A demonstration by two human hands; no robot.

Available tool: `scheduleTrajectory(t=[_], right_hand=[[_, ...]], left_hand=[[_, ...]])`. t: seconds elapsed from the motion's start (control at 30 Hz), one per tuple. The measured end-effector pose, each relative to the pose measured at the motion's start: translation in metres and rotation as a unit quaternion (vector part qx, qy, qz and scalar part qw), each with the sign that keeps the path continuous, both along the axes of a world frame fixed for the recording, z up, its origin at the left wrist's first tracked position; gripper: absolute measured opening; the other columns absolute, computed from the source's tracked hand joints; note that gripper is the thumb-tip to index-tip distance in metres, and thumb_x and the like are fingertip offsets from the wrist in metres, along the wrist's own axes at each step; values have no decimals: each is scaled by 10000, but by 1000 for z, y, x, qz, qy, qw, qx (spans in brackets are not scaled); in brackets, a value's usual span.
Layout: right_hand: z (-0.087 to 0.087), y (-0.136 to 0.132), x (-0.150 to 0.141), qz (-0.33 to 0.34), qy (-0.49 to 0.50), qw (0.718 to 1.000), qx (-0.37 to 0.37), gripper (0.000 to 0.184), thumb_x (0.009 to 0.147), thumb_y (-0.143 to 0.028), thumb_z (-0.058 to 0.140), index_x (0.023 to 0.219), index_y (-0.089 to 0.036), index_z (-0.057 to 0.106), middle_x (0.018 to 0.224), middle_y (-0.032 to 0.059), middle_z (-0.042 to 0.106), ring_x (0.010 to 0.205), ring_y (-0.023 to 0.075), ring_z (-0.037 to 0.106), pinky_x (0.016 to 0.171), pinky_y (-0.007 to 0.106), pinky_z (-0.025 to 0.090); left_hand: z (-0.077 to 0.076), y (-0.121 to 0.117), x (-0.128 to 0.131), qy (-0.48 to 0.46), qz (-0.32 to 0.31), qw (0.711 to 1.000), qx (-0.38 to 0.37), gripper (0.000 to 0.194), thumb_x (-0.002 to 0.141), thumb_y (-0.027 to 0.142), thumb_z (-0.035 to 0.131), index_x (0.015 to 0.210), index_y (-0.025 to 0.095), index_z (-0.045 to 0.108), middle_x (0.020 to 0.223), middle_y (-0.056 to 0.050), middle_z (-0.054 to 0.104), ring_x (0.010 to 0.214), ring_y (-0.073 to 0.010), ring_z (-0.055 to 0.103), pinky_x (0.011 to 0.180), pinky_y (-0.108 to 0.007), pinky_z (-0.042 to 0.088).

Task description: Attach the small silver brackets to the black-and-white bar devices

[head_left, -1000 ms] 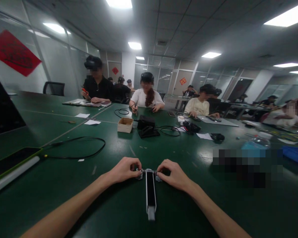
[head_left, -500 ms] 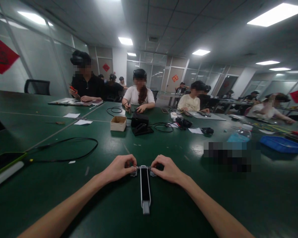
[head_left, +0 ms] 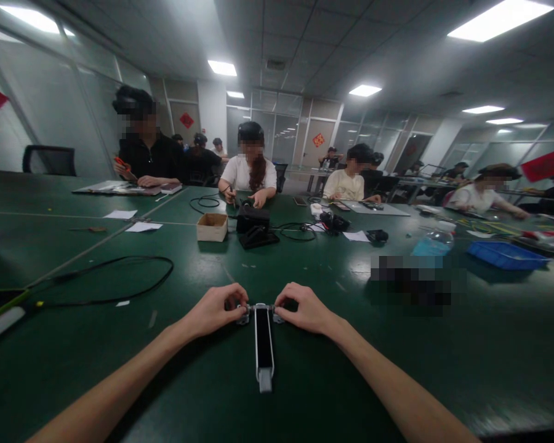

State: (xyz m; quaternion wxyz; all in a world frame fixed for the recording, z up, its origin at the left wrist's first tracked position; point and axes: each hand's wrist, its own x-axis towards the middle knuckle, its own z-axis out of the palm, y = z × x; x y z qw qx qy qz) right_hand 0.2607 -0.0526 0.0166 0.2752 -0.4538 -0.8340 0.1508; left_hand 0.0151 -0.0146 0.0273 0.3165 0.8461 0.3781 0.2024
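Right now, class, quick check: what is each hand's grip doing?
Left hand: closed, pinching the left end of the black-and-silver device.
Right hand: closed, pinching its right end.

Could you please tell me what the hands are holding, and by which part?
The left hand and right hand pinch a narrow black-and-silver device by the ends of its metal crossbar.

We take the cardboard box on the table as our reference point. Just right of the box, we find a boxy device. Left of the box lie sheets of paper; further left and nearer us lies a cable loop. Well right of the box stand a plastic bottle and, beyond it, a tray. A seated person is behind the box. In front of the box lies a bar, with the left hand and right hand on either side of its far end.
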Motion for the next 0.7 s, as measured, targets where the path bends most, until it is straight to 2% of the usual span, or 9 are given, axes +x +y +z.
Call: scheduleTrajectory(t=[0.17,0.37,0.7], right_hand=[[0,0,1,0,0,1000,-14,78,810,-237,620,824,-171,658,839,30,629,783,141,559,726,289,456],[4,-1,1,-1,-9,1000,-29,97,822,-255,612,830,-169,657,856,37,631,792,147,555,726,295,459],[4,-2,2,2,-9,999,-33,102,829,-261,610,843,-171,656,874,37,627,808,146,559,740,299,462]], left_hand=[[-3,1,1,-23,-6,1000,-2,191,772,288,559,921,168,558,846,-9,672,711,-143,617,629,-240,470],[-5,1,0,-26,-6,1000,4,199,779,287,568,947,181,544,820,14,675,670,-134,602,629,-250,463],[-1,0,1,-21,-1,1000,8,223,748,275,602,946,184,559,844,7,660,712,-136,599,681,-268,495]])
